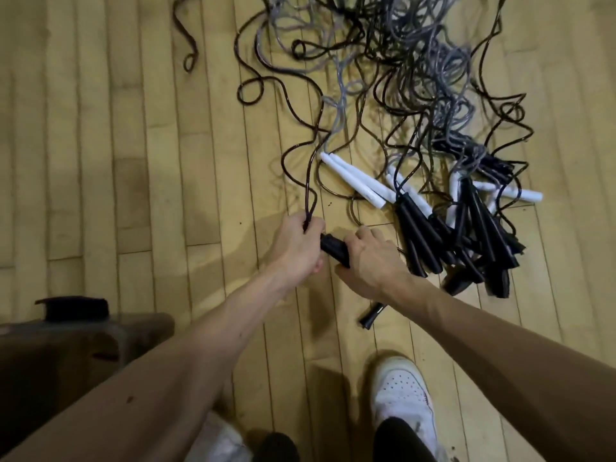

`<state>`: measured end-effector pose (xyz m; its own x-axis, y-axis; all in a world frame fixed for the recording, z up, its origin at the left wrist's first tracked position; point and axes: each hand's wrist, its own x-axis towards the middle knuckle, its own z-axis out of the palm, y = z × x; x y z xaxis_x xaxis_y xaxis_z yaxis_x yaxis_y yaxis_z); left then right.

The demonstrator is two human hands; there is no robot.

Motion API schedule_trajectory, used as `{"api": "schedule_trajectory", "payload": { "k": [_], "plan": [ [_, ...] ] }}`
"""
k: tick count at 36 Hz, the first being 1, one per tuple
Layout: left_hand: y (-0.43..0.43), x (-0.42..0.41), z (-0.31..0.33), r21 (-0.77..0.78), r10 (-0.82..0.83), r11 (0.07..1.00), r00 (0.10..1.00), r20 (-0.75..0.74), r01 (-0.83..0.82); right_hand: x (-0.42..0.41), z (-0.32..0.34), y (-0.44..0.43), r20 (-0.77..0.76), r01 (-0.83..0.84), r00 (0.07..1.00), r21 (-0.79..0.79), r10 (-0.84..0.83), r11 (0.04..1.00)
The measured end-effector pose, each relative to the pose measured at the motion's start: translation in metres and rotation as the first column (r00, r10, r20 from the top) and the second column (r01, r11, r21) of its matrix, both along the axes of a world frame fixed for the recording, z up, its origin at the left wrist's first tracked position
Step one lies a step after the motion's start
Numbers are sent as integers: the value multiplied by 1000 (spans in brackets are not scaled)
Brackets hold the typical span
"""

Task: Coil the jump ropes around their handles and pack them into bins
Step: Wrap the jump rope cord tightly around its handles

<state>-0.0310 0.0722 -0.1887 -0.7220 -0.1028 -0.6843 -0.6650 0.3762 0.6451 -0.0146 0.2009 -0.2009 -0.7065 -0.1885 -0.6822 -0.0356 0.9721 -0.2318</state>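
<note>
Black handles of one jump rope sit between my two hands, close in front of me. They lie slanted, with one end at 10 o'clock and the other end at 4 o'clock.

My right hand is curled around the 4 o'clock end and holds it tight. My left hand is at the 10 o'clock end, right by the handles. Its fingers pinch the dark rope just where it comes up off them.

From my left hand the rope goes off toward 12 o'clock. It wiggles over the wood floor and runs into the big rope tangle at 1 o'clock. So the loose rope lies on my left hand's side, and that is the nearer hand for it.

I think the next wrap has to go across the handles, not along them. My left hand would bring the rope around while my right hand keeps the handles slanted the same way.

Both my arms reach out and down, and my hands almost meet.

The handle pile is near, at 3 o'clock from my right hand. A brown bin, I think, is at 8 o'clock by my left arm.
</note>
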Motion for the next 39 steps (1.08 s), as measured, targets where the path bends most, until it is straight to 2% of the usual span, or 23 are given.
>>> {"api": "schedule_trajectory", "payload": {
  "k": [4,8,12,15,17,19,22,24,26,30,33,37,39],
  "plan": [
    [-14,-8,65,89,68,994,988,-142,-56,-13,57,-6,29,101,995,-189,-97,977],
    [-22,-32,160,311,263,933,935,-239,-182,-32,142,-12,-29,139,987,-369,-161,919],
    [-29,-43,273,510,348,850,869,-352,-134,-49,248,-15,-117,148,962,-532,-246,833],
    [-32,-41,362,547,350,836,799,-489,-32,-53,340,-16,-184,82,949,-640,-256,764],
    [-33,-29,427,548,365,836,715,-596,29,-43,409,-16,-236,16,940,-688,-245,726],
    [-37,-8,492,485,345,871,604,-719,81,-21,478,-14,-292,-48,928,-707,-230,706],
    [-42,14,557,284,206,949,414,-887,137,2,540,-13,-347,-113,915,-708,-205,697],
    [-42,37,600,128,77,976,270,-960,175,25,580,-9,-362,-122,904,-728,-226,675],
    [-41,62,635,7,-29,981,182,-983,194,51,614,-4,-368,-136,897,-756,-245,641],
    [-42,103,673,-71,-90,987,129,-988,146,104,658,12,-358,-152,907,-767,-220,623],
    [-38,139,687,-223,-223,975,85,-971,12,143,676,24,-249,-99,952,-799,-176,593],
    [-31,181,699,-281,-282,958,-1,-960,-53,191,689,31,70,109,992,-901,-108,420],
    [-27,201,704,-277,-278,958,-18,-960,-70,212,694,31,161,165,986,-923,-41,347]
  ]
}}
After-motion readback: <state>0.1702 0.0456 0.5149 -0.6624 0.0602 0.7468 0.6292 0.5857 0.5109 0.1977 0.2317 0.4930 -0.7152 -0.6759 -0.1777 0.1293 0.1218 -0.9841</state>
